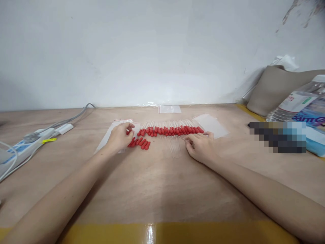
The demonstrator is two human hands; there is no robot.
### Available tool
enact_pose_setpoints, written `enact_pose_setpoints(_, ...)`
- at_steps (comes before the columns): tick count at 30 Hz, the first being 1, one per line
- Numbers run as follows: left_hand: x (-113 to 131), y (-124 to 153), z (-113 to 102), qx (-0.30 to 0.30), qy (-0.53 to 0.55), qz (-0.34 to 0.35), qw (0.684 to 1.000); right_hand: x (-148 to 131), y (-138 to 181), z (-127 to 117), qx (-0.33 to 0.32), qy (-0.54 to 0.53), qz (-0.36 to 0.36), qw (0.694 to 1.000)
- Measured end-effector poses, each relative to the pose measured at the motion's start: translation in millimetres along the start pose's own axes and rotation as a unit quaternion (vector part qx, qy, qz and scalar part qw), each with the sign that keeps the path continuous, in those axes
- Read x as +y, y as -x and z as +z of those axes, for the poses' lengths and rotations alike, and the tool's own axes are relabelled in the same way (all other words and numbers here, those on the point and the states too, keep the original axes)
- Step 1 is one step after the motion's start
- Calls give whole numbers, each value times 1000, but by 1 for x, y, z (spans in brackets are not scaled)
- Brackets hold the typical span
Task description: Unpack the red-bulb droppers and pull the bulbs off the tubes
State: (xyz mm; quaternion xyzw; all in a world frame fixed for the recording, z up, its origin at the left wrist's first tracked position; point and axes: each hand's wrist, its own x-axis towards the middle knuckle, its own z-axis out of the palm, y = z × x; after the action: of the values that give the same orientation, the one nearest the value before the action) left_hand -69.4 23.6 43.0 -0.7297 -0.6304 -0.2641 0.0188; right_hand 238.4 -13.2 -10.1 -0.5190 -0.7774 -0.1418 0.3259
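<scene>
A row of several glass droppers with red rubber bulbs [172,129] lies across the middle of the wooden table [157,183]. A smaller group of red bulbs [142,143] lies nearer me, beside my left hand [120,137]. That hand rests on a clear plastic bag [108,137] with its fingers curled, touching the small group. My right hand [200,146] lies just below the row's right end, fingers pinched at thin clear glass tubes [174,144] lying on the table.
Clear plastic bags lie at the back [169,108] and right [212,124] of the row. A power strip with grey cables [30,142] sits at left. A tan bag [274,88], water bottle [297,100] and blue packet [313,125] stand at right. Yellow tape [157,234] marks the near edge.
</scene>
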Motion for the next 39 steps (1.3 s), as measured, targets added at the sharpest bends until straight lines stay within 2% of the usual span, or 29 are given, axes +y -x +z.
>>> enact_pose_setpoints(4, -1, 3, 2, -46, -17, -47, 998, -5, 1, -2, -20, -14, -16, 1000)
enact_pose_setpoints(12, 15, 11, 6, -58, -29, -21, 998, -12, 3, -7, -70, -18, -45, 996)
enact_pose_setpoints(19, 10, 5, 1, -18, 8, -37, 999, -13, 2, -12, -100, -26, -69, 992)
enact_pose_setpoints(24, -4, -5, -5, -8, 10, -79, 997, -11, 2, -9, -101, -36, -61, 992)
enact_pose_setpoints(27, -11, -14, -4, -40, 24, -100, 994, -10, 2, -6, -97, -39, -53, 993)
enact_pose_setpoints(34, -14, -34, 9, -178, 27, -121, 976, -9, 2, -7, -112, -52, -61, 990)
enact_pose_setpoints(37, -12, -39, 13, -200, 24, -133, 970, -9, 1, -7, -122, -53, -64, 989)
enact_pose_setpoints(39, -12, -40, 14, -193, 16, -139, 971, -9, 1, -7, -127, -56, -63, 988)
